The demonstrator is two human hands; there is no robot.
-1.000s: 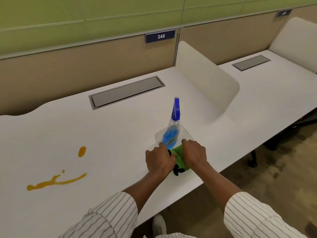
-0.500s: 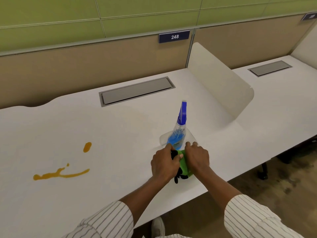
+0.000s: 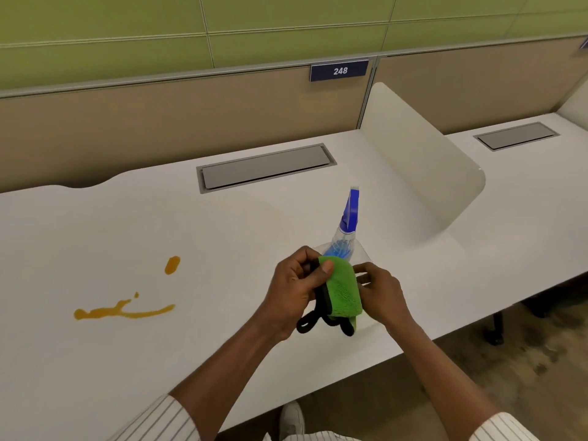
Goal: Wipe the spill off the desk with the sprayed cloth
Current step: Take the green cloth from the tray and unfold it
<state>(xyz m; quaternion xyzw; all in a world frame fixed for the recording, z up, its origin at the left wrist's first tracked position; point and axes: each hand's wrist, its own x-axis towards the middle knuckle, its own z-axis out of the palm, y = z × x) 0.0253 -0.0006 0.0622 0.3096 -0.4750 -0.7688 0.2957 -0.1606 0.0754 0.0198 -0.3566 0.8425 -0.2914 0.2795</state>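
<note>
The cloth is bright green with a black edging and black loops hanging at its 6 o'clock end. At its 12 o'clock stands a spray bottle — clear, blue liquid, blue trigger head. The desk is white; the spill at 9 o'clock is amber-orange. Both sleeves are white with thin dark stripes. A navy sign — white digits 248 — sits on a tan partition below a green wall.

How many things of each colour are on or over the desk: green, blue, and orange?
Green: 1, the cloth
Blue: 1, the spray bottle
Orange: 2, the spill streak and the spill drop
Total: 4
</note>
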